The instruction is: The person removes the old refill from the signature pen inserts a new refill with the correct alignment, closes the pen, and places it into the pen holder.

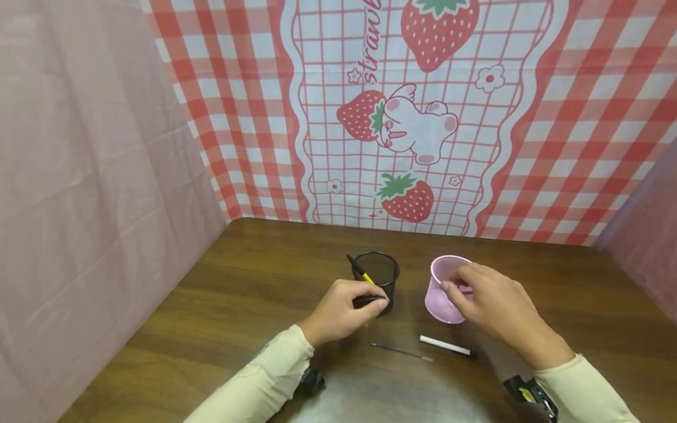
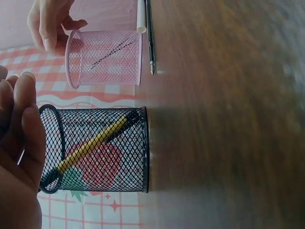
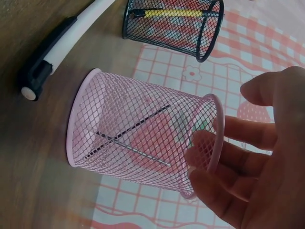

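My left hand (image 1: 346, 308) is at the near side of a black mesh pen cup (image 1: 389, 288), thumb and forefinger tips close together. Something dark shows between them, either a held thing or the cup behind. A yellow and black pen (image 2: 90, 145) leans inside that cup. My right hand (image 3: 259, 162) has its fingers loosely bent at the rim of a pink mesh pen cup (image 3: 138, 133), some seen through the mesh, the thumb apart. Two thin sticks, one dark (image 3: 126, 132) and one silver (image 3: 138, 151), lie crossed in the pink cup. Neither hand visibly holds them.
On the brown table (image 1: 254, 276), a thin pen refill (image 1: 400, 351) and a white pen with a black end (image 1: 446, 345) lie in front of the cups. A checked strawberry cloth (image 1: 254, 117) hangs behind. Pink cloth (image 1: 106, 176) covers the left side.
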The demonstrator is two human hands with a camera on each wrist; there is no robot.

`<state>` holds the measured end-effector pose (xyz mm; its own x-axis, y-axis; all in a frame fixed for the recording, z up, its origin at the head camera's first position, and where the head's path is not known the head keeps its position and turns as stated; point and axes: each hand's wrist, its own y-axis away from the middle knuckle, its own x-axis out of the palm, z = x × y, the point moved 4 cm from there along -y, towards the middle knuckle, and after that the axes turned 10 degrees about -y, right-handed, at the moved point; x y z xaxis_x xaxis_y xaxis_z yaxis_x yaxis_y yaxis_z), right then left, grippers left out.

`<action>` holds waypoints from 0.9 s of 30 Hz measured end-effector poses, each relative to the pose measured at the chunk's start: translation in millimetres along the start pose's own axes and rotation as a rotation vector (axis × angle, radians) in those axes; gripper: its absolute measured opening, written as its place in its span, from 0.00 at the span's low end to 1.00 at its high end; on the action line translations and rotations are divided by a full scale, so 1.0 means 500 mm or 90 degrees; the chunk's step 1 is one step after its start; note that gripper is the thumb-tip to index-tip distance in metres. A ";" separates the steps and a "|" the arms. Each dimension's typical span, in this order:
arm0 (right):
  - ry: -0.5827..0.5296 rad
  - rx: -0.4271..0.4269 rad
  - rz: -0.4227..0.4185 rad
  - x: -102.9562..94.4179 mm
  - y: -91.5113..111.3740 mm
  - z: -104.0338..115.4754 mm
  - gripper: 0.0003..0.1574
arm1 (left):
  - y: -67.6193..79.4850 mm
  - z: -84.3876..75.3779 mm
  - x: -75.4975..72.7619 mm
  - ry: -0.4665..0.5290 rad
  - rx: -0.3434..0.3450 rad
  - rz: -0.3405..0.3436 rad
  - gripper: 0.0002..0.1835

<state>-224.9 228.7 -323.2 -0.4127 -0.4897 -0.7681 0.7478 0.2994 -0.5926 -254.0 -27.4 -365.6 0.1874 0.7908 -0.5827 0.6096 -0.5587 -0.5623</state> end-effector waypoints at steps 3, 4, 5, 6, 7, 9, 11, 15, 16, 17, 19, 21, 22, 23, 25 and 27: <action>0.009 0.029 0.036 0.006 0.004 -0.002 0.05 | 0.003 0.001 0.002 -0.001 -0.002 0.006 0.06; 0.012 0.035 0.046 0.008 0.005 -0.003 0.06 | 0.003 0.001 0.002 -0.001 -0.002 0.007 0.06; 0.016 0.039 0.053 0.009 0.006 -0.004 0.07 | 0.003 0.001 0.003 -0.001 -0.001 0.008 0.06; 0.017 0.043 0.059 0.010 0.007 -0.005 0.07 | 0.004 0.000 0.003 -0.001 0.001 0.009 0.06; 0.018 0.046 0.066 0.012 0.007 -0.006 0.08 | 0.004 0.000 0.003 0.001 0.003 0.008 0.06; 0.022 0.048 0.072 0.013 0.005 -0.008 0.10 | 0.002 -0.001 0.002 0.001 0.011 0.004 0.06; 0.025 0.041 0.074 0.015 0.002 -0.009 0.12 | 0.000 -0.001 0.000 -0.001 0.017 -0.002 0.06; 0.027 0.017 0.086 0.020 0.001 -0.010 0.14 | -0.002 -0.001 -0.002 -0.008 0.026 -0.008 0.05; 0.027 0.010 0.089 0.022 0.002 -0.010 0.15 | -0.002 0.000 -0.002 -0.010 0.026 -0.010 0.05; 0.028 0.006 0.095 0.024 0.002 -0.010 0.16 | -0.001 -0.001 -0.002 -0.010 0.028 -0.011 0.05; 0.031 -0.004 0.101 0.028 0.004 -0.010 0.18 | -0.001 -0.001 -0.002 -0.010 0.029 -0.011 0.05; 0.037 -0.011 0.106 0.030 0.005 -0.009 0.20 | -0.001 -0.002 -0.002 -0.011 0.030 -0.012 0.05; 0.041 -0.013 0.109 0.030 0.006 -0.009 0.21 | -0.001 -0.002 -0.002 -0.010 0.030 -0.012 0.05; 0.044 -0.014 0.113 0.031 0.006 -0.009 0.21 | -0.001 -0.003 -0.002 -0.009 0.030 -0.012 0.05; 0.046 -0.015 0.122 0.030 0.008 -0.009 0.21 | -0.001 -0.003 -0.001 -0.011 0.030 -0.011 0.05; 0.046 -0.010 0.139 0.031 0.008 -0.009 0.21 | -0.001 -0.003 -0.001 -0.013 0.029 -0.011 0.05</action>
<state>-230.4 226.1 -338.5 -0.2785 -0.3515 -0.8938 0.8154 0.4053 -0.4134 -253.0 -27.0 -364.2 0.1610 0.7955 -0.5842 0.5765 -0.5562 -0.5986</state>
